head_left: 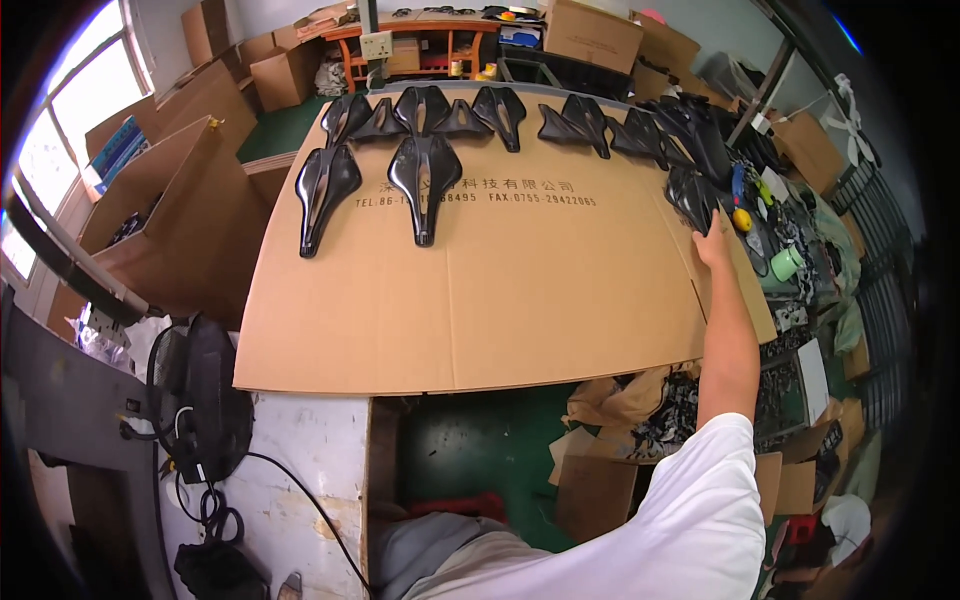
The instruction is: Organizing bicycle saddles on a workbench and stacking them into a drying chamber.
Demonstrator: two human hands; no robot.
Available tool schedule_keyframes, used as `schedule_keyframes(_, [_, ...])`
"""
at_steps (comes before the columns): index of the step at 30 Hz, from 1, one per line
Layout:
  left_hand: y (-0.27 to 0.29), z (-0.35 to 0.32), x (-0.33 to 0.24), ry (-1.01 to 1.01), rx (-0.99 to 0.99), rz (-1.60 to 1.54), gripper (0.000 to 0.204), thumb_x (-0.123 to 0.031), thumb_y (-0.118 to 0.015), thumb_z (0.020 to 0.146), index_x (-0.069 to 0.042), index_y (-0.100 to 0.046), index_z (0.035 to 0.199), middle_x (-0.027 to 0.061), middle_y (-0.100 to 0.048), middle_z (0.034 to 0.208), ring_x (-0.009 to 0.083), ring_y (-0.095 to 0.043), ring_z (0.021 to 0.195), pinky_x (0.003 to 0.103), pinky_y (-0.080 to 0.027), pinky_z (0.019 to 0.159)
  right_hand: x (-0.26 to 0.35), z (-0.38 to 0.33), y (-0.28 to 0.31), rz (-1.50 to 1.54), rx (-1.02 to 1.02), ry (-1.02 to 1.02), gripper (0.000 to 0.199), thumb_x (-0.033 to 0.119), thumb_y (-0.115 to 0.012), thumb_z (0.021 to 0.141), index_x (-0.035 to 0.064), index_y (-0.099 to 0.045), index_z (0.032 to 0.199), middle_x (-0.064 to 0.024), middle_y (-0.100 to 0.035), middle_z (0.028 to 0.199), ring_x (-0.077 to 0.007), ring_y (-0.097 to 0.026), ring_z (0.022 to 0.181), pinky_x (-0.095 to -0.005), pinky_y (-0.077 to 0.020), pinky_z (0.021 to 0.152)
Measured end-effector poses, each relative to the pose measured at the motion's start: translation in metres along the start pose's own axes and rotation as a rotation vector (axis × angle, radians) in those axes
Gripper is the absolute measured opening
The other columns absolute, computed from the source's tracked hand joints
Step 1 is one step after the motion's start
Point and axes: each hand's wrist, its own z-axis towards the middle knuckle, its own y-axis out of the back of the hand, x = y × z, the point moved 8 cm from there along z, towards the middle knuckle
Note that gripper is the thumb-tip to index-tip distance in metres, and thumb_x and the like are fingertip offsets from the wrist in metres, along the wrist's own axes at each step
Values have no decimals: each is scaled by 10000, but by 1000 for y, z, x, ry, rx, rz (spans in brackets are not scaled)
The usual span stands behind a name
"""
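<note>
My right arm stretches out to the far right of a flat cardboard sheet (560, 300). There my right hand (712, 246) is closed on the narrow nose of a glossy black bicycle saddle (690, 195); some of its fingers are hidden. Two more black saddles lie apart from it on the left half of the cardboard: one saddle (326, 188) at the left edge and another saddle (424, 180) beside it. Behind them, several black saddles run along the far edge, among them one saddle (502, 112) near the middle. My left hand is out of view.
Tall open cartons (165, 215) stand on the left. On the right, a cluttered bench holds a green cup (786, 264) and small tools. A black cable (300, 485) trails over the white tabletop (310, 440) near me. Crumpled brown paper (620, 405) lies below the cardboard's near edge.
</note>
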Motion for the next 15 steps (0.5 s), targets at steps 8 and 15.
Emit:
schedule_keyframes(8, [-5,2,-6,9,34,-80,798,-312,-876,824,99,-526,1411,255,-587,1411,340,-568,1263,385,-433,1081,0,39,25,-38,-12,-133,958,134,-733,742,69,-300,1594,-264,-675,1239,-385,-699,1073,-460,-563,919])
schedule_keyframes(15, [7,-17,-41,3,20,-129,855,-282,-892,795,94,-484,1446,246,-580,1413,324,-555,1285,367,-422,1093,333,-134,44,1136,571,80,981,40,-654,801,236,-175,1635,-76,-576,778,-150,-519,470,-311,-417,412])
